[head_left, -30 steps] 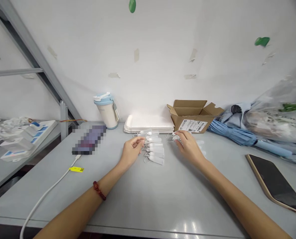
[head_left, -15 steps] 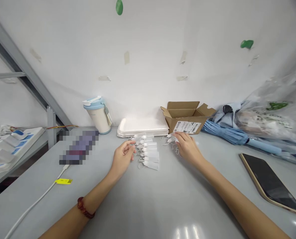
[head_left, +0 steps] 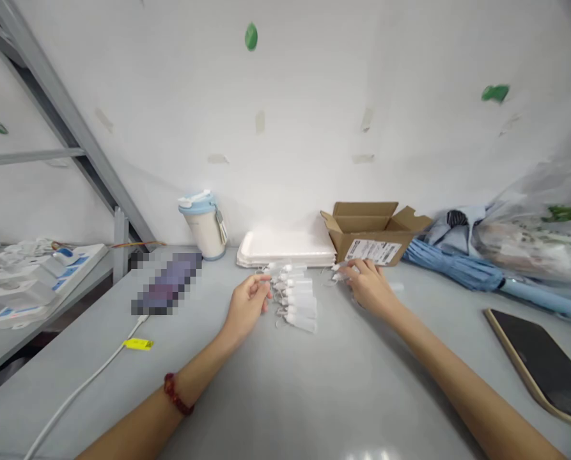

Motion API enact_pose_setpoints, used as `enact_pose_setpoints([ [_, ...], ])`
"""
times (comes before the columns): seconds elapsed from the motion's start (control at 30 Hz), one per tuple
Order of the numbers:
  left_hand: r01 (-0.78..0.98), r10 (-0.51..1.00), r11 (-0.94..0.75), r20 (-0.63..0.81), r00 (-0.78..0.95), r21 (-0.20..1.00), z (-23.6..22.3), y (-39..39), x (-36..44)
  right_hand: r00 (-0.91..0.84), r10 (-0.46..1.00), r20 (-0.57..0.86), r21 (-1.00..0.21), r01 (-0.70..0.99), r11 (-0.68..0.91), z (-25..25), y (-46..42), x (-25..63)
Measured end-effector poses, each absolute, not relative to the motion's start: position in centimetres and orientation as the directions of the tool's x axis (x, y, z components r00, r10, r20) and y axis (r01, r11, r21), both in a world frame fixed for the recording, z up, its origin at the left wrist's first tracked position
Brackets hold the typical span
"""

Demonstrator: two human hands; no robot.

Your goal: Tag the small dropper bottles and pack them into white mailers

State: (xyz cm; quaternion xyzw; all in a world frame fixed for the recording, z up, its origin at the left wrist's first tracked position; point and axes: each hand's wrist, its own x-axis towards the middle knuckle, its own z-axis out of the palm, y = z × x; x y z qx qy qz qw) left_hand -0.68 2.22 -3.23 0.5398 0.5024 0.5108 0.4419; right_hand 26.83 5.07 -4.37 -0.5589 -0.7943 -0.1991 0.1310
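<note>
A column of several small white tags with string loops [head_left: 298, 300] lies in the middle of the grey table [head_left: 285, 390]. My left hand [head_left: 245, 305] rests just left of that column, its fingers curled in a pinch at the strings of the upper tags. My right hand [head_left: 369, 286] lies to the right of the column, in front of the cardboard box [head_left: 369, 239]. Its fingers are closed over a small loose heap of white tags [head_left: 341, 273].
A stack of white foam trays [head_left: 285, 249] and a blue-lidded cup [head_left: 204, 223] stand by the wall. A phone [head_left: 166, 283] with a white cable [head_left: 84, 383] lies left. A tablet [head_left: 547, 364], a blue umbrella [head_left: 462, 271] and plastic bags [head_left: 534, 236] are right.
Both hands stay by the tags with only slight shifts. My right hand's fingers have closed more over the loose heap. The camera view has swung left and then back.
</note>
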Motion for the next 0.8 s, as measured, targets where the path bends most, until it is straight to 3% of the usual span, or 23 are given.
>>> enact_pose_setpoints([
  [0.27,0.085,0.997,-0.079,0.081,-0.020,0.993,-3.0,1.9,-0.7,-0.325,0.849,0.416,0.152,0.946,0.287,-3.9,5.0,26.1],
  [0.4,0.124,0.992,-0.125,0.126,-0.002,0.984,-2.8,1.6,-0.9,-0.326,0.780,0.535,0.095,0.940,0.328,-3.2,4.0,26.1],
  [0.63,0.252,0.986,-0.156,0.136,0.096,0.955,-1.8,-0.4,-0.3,-0.167,0.657,0.736,-0.190,0.880,0.436,-1.7,1.5,26.6],
  [0.73,0.279,0.973,-0.184,0.135,0.189,0.943,-1.6,-1.3,0.2,-0.097,0.739,0.667,-0.349,0.835,0.425,-0.5,-0.1,24.7],
  [0.8,0.253,0.955,-0.186,0.114,0.274,0.949,-1.5,-1.7,0.4,-0.218,0.782,0.584,-0.372,0.784,0.497,0.0,-1.4,23.1],
])
